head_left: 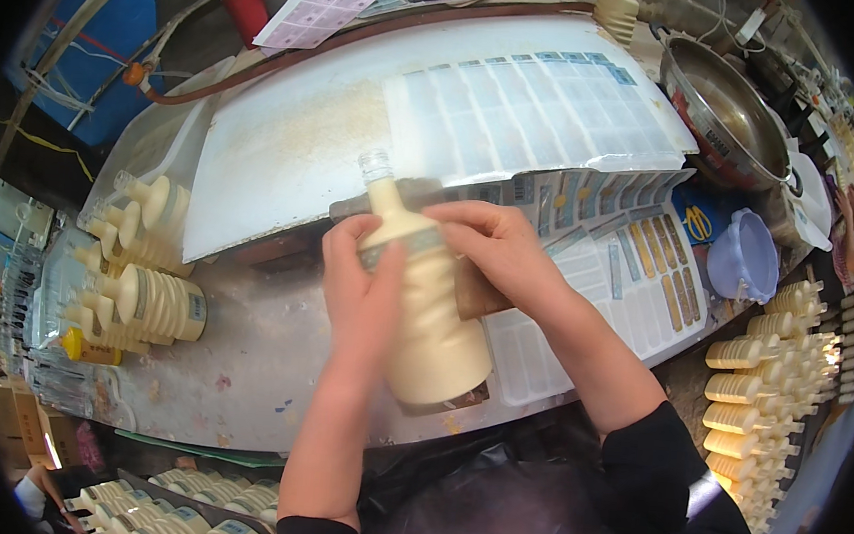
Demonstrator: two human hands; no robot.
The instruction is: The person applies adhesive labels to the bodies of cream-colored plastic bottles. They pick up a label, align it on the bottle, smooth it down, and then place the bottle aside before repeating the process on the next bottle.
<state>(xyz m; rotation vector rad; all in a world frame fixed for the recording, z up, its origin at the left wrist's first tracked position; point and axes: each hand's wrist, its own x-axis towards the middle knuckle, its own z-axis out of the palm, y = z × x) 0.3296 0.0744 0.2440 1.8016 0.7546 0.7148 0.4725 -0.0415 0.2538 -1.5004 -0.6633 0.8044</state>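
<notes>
"Bottle (436, 343), neck pointing away, squarely over the near side of the bench (248, 373)!"
"And the grip?"
"Left hand (358, 280) clamped round its shoulder, thumb across the grey strip (419, 241); right hand (488, 254) at the strip's right end, fingers bunched, though I can't tell whether they're pinching it."
"Best technique?"
"Looks like smoothing: steady the bottle, keep the strip level, press outward from the middle."
</notes>
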